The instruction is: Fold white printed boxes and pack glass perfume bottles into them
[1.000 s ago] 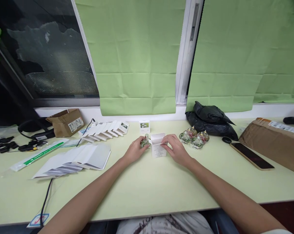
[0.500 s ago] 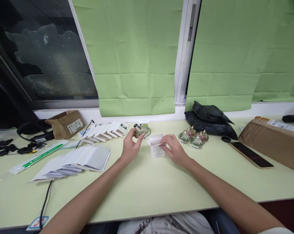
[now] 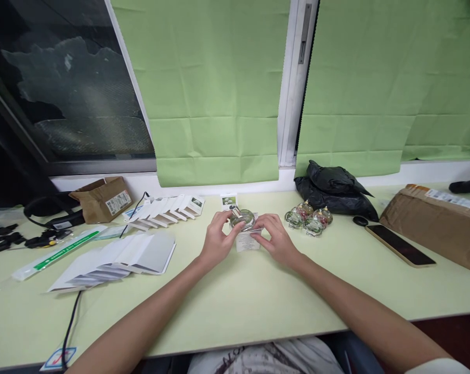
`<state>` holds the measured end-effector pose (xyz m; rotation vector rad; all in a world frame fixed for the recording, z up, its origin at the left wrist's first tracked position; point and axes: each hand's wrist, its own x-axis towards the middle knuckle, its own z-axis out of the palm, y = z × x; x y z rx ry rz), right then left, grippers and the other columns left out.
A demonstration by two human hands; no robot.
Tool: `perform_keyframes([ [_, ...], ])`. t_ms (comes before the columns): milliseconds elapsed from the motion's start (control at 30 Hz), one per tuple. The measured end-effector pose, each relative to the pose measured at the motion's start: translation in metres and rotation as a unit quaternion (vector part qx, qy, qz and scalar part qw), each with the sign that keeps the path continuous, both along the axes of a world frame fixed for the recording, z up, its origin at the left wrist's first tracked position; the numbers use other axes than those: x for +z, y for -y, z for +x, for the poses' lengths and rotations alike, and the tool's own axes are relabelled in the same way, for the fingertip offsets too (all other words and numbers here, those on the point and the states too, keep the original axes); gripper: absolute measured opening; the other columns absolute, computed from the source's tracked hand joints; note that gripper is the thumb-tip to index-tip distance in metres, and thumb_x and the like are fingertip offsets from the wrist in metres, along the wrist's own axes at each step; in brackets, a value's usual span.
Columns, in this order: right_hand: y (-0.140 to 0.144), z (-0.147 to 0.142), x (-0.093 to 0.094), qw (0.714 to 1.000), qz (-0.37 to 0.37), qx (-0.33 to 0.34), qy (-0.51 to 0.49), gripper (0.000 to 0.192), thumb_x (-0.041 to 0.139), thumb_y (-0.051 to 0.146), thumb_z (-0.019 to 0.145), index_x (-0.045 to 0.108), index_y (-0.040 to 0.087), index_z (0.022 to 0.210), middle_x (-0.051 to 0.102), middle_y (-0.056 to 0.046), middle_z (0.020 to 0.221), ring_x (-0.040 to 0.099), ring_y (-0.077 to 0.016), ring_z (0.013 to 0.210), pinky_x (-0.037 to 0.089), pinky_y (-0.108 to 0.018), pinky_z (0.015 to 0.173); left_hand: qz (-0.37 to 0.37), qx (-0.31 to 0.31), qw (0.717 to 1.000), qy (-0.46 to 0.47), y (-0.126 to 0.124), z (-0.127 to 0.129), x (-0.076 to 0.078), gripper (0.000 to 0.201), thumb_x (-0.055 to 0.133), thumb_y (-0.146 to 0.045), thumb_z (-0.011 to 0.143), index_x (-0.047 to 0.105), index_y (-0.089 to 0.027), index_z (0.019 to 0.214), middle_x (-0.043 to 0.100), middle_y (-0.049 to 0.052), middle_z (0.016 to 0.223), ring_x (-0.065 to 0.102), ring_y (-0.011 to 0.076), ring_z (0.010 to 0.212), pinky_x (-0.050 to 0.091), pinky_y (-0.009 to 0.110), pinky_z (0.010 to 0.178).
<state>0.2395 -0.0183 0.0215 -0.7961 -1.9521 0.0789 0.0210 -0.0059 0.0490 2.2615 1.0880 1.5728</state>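
My left hand [image 3: 218, 236] is closed on a round clear-glass bottle [image 3: 246, 219] with a silvery neck, which looks like a perfume bottle. It is tilted over the top of a small white carton [image 3: 247, 242] with printed text on its front. My right hand [image 3: 276, 240] pinches the carton's upper right edge, its thumb in front. The bottle hides most of the carton's opening, so I cannot tell whether any of it is inside. Behind them stands another small white box [image 3: 229, 200] with a green picture on it.
Folded white cartons [image 3: 114, 259] and a row of white boxes [image 3: 167, 210] lie left. Several glass bottles [image 3: 308, 218] stand right, before black plastic bags [image 3: 336, 195]. Farther right are a phone [image 3: 401, 245] and a brown parcel [image 3: 433, 226]; a cardboard box [image 3: 102, 200] sits back left.
My left hand has moved right with the bottle, from beside the white carton to over its top. My right hand stays on the carton.
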Motion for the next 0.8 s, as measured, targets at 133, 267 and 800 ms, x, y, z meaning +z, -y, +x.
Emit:
perform_keyframes([
  [133,0.000,0.001,-0.001,0.999,-0.037,0.000,-0.028,0.012,0.065,0.029,0.098,0.059,0.026,0.109,0.066,-0.007,0.111,0.058,-0.0277,0.114,0.049,-0.047,0.099,-0.016,-0.037,0.999,-0.003,-0.001,-0.002,0.005,0.026,0.069,-0.041,0.095,0.070,-0.026,0.116,0.072,0.006,0.108,0.061,0.0237,0.103,0.051,0.040,0.094],
  [267,-0.001,0.001,-0.004,0.995,-0.079,-0.004,-0.062,0.025,0.066,0.031,0.097,0.055,0.027,0.120,0.064,-0.008,0.116,0.061,-0.0263,0.110,0.052,-0.046,0.096,-0.049,-0.039,0.998,0.016,-0.001,-0.002,0.003,0.030,0.073,-0.044,0.091,0.074,-0.029,0.117,0.070,0.006,0.108,0.060,0.0249,0.111,0.052,0.042,0.099],
  [800,-0.005,-0.003,-0.007,0.995,-0.084,-0.013,-0.047,0.042,0.054,0.030,0.103,0.045,0.030,0.143,0.061,-0.010,0.125,0.059,-0.0258,0.117,0.054,-0.046,0.101,-0.185,-0.145,0.972,0.006,-0.013,-0.002,0.023,0.037,0.068,-0.049,0.092,0.072,-0.023,0.119,0.076,0.006,0.119,0.069,0.0248,0.108,0.054,0.037,0.093],
])
